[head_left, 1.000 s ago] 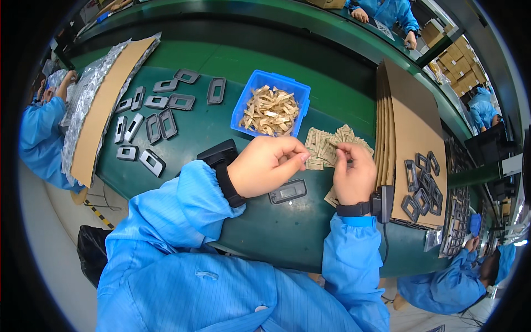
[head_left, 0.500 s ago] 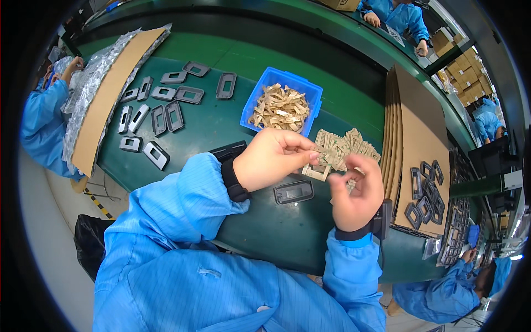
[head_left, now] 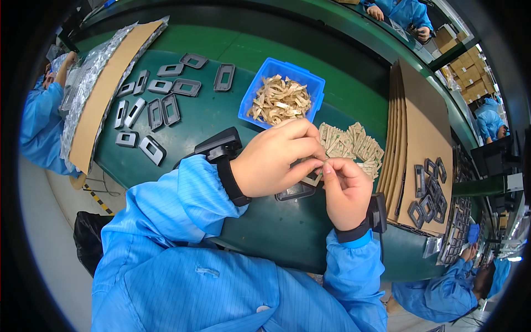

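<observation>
My left hand (head_left: 282,157) is closed in a pinch on a small beige frame-shaped piece (head_left: 312,179), whose lower part shows below the fingers. The fingertips of my right hand (head_left: 348,192) are pinched at the same spot, meeting the left ones; what they grip there is hidden. A dark plastic frame (head_left: 295,193) lies on the table under my hands, partly covered. Just beyond my fingers, a spread pile of beige strip-like pieces (head_left: 354,144) rests on the table. A blue bin (head_left: 316,88) full of curled tan strips (head_left: 281,99) stands behind my left hand.
Several grey and black plastic frames (head_left: 171,109) lie on the green table (head_left: 260,227) at left. A cardboard sheet with bubble wrap (head_left: 119,83) stands farther left. Upright cardboard sheets (head_left: 395,144) are at right, near more black frames (head_left: 434,191). Other people in blue work around.
My right hand has moved left and closed its fingers against my left fingertips. My left hand has shifted slightly right, and the view has shifted a little.
</observation>
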Available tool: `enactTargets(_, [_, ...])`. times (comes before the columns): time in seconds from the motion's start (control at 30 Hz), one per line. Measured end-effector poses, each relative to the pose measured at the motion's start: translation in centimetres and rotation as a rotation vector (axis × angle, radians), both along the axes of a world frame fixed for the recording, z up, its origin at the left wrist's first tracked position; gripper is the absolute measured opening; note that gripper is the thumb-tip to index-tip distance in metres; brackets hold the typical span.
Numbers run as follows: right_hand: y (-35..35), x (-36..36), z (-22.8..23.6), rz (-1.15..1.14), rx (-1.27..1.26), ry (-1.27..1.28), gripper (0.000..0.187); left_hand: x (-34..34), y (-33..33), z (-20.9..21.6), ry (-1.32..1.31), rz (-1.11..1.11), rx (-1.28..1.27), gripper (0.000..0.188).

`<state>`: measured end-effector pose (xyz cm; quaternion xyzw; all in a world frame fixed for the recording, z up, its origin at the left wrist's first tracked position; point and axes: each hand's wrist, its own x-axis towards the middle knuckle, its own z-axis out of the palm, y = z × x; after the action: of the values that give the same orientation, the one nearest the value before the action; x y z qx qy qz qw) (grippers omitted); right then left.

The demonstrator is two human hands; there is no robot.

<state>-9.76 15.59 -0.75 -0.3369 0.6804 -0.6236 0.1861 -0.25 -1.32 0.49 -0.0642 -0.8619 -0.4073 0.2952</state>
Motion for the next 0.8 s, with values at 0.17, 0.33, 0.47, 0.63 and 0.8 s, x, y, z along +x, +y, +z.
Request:
enactTargets(0.17, [0.1,-0.2,0.5,-0.004,0.080,0.332,0.006,0.1,0.1,0.3,0.037,0.031,-0.123,0.013])
enactTargets(0.33, [0.1,0.1,1.0,0.018,0.082,0.153,0.006,-0.3,0.5,-0.1,0.059,0.060,-0.225,0.019])
enactTargets(0.47, [0.4,0.0,0.9,0.038,0.072,-0.004,0.007,-0.4,0.7,-0.4,0.051,0.079,-0.254,0.022])
enactTargets(0.63, [0.5,-0.5,0.3,0.134,-0.057,-0.426,0.012,-0.5,0.6,-0.7,0.107,0.025,-0.161,0.018])
enactTargets(0.8, [0.2,-0.6,1.0,0.047,-0.008,-0.521,0.008,-0.2,0.2,-0.8,0.218,-0.089,0.282,0.015])
